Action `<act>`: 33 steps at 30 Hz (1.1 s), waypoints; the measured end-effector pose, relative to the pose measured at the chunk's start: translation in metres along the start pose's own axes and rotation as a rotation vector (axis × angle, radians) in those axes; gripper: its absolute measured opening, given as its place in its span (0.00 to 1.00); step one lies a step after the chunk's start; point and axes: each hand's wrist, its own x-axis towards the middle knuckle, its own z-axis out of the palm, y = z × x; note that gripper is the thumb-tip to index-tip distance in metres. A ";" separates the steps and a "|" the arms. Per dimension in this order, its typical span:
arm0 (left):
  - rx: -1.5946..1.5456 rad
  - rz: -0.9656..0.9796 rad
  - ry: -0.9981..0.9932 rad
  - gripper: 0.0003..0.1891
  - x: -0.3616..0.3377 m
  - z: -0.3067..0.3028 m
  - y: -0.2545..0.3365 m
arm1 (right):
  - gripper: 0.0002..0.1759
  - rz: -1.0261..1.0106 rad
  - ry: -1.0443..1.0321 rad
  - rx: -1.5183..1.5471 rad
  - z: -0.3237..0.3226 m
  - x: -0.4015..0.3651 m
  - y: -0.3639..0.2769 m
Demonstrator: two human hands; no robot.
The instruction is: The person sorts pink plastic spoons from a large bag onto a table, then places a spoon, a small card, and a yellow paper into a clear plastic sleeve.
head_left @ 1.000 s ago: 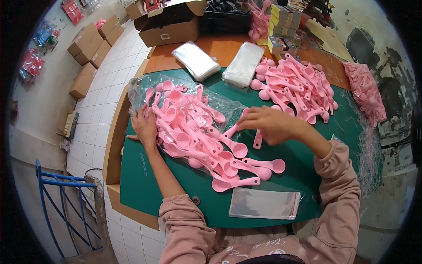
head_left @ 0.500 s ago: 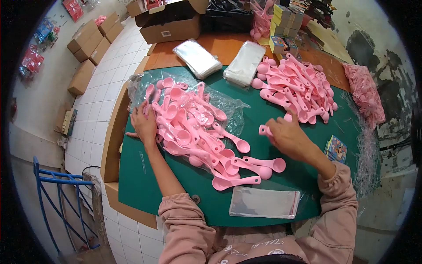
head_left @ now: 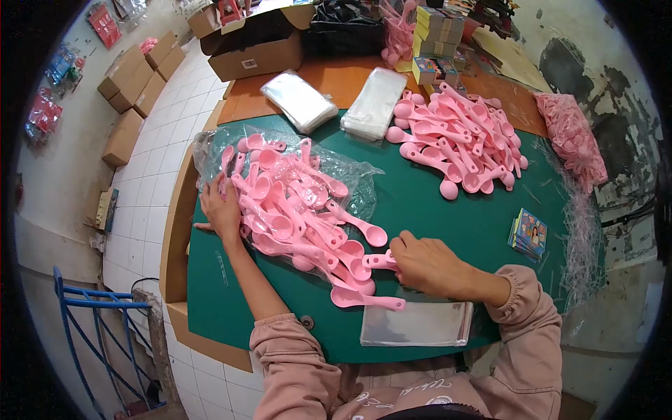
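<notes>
A heap of pink measuring spoons lies on the green table, partly over and under a clear plastic bag. My left hand rests at the heap's left edge, fingers curved over spoons there and thumb spread away. Closed at the heap's lower right, my right hand grips a pink measuring spoon whose handle end pokes out to the left; how many spoons it holds is hidden. Just below that hand lies a clear flat bag. One loose spoon sits left of this bag.
A second spoon pile occupies the back right. Two stacks of clear bags lie along the back. Printed cards sit at right, near a filled pink bag. An open carton stands behind; a blue metal frame is left.
My right hand has come down and left from beside the second pile to the near heap's lower right, over spoons lying there. My left hand stays at the heap's left edge.
</notes>
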 end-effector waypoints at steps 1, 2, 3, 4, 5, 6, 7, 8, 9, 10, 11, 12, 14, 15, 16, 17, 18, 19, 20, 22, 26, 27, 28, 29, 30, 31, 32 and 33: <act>0.001 0.001 -0.001 0.18 0.001 0.002 -0.002 | 0.17 0.001 0.001 0.001 -0.001 0.001 0.001; -0.009 0.009 0.005 0.18 0.001 0.002 -0.002 | 0.16 0.033 -0.003 -0.077 -0.003 0.002 0.001; -0.018 0.016 0.012 0.18 0.001 0.001 -0.002 | 0.15 0.064 -0.008 -0.155 -0.005 0.003 0.001; -0.017 0.014 0.011 0.18 0.000 0.001 -0.002 | 0.15 0.063 -0.010 -0.155 -0.005 0.003 0.003; 0.002 0.005 0.004 0.18 -0.001 -0.001 0.002 | 0.13 0.056 0.051 -0.165 -0.005 0.002 0.006; 0.021 -0.004 -0.002 0.18 -0.001 -0.003 0.004 | 0.12 0.049 0.112 -0.175 -0.005 0.001 0.009; 0.021 -0.004 0.001 0.18 0.000 -0.003 0.003 | 0.12 0.047 0.114 -0.176 -0.010 0.001 0.013; 0.005 0.003 -0.003 0.18 0.001 -0.002 0.002 | 0.12 0.100 0.157 -0.236 -0.019 0.000 0.018; -0.012 0.009 -0.006 0.18 0.001 0.000 0.000 | 0.12 0.152 0.199 -0.296 -0.029 -0.001 0.025; -0.012 0.006 -0.005 0.18 0.002 0.002 -0.003 | 0.13 0.229 0.285 -0.320 -0.040 -0.001 0.036; -0.052 0.035 -0.004 0.18 0.004 0.004 -0.008 | 0.11 0.277 0.358 -0.370 -0.051 0.003 0.060; -0.093 0.065 -0.004 0.18 0.005 0.005 -0.010 | 0.10 0.376 0.345 -0.386 -0.073 0.009 0.070; -0.045 0.037 -0.002 0.18 -0.002 -0.003 0.004 | 0.10 0.403 0.309 -0.393 -0.105 0.019 0.131; 0.005 0.008 0.003 0.18 -0.004 -0.006 0.010 | 0.10 0.426 0.251 -0.415 -0.120 0.027 0.153; 0.003 0.009 0.009 0.18 -0.003 -0.006 0.010 | 0.11 0.559 0.292 -0.427 -0.131 0.035 0.158; 0.015 0.022 0.005 0.18 -0.002 -0.005 0.008 | 0.12 0.689 0.331 -0.436 -0.139 0.041 0.154; 0.029 0.033 0.001 0.18 -0.002 -0.004 0.006 | 0.12 0.683 0.332 -0.436 -0.137 0.043 0.148; 0.032 0.030 0.007 0.18 -0.001 -0.003 0.005 | 0.14 0.615 0.596 -0.690 -0.130 0.045 0.139; 0.004 0.049 0.021 0.18 0.000 -0.001 0.004 | 0.16 0.527 0.858 -0.939 -0.123 0.046 0.126; -0.010 0.055 0.034 0.18 -0.003 -0.002 0.001 | 0.19 -0.064 0.731 -0.416 -0.108 0.046 0.090; -0.032 0.102 0.015 0.17 0.000 -0.002 0.002 | 0.28 -0.505 0.041 0.142 -0.043 0.064 0.019; -0.004 0.082 0.020 0.17 -0.003 -0.004 0.006 | 0.31 -0.539 0.092 0.143 -0.027 0.068 0.004; 0.024 0.060 0.025 0.16 -0.005 -0.006 0.008 | 0.31 -0.541 0.092 0.146 -0.013 0.074 -0.005; 0.027 0.060 0.026 0.16 -0.005 -0.007 0.004 | 0.32 -0.513 0.166 0.043 -0.002 0.080 -0.012; -0.038 0.086 0.003 0.16 -0.003 -0.008 -0.001 | 0.33 -0.482 0.240 -0.060 0.004 0.083 -0.016; -0.106 0.114 -0.019 0.15 0.000 -0.007 -0.003 | 0.31 -0.492 0.236 -0.019 0.006 0.083 -0.017; -0.107 0.115 -0.017 0.15 0.000 -0.007 -0.004 | 0.31 -0.493 0.238 -0.020 0.007 0.081 -0.018; -0.115 0.131 -0.004 0.15 0.000 -0.007 -0.005 | 0.31 -0.475 0.212 -0.003 0.007 0.078 -0.017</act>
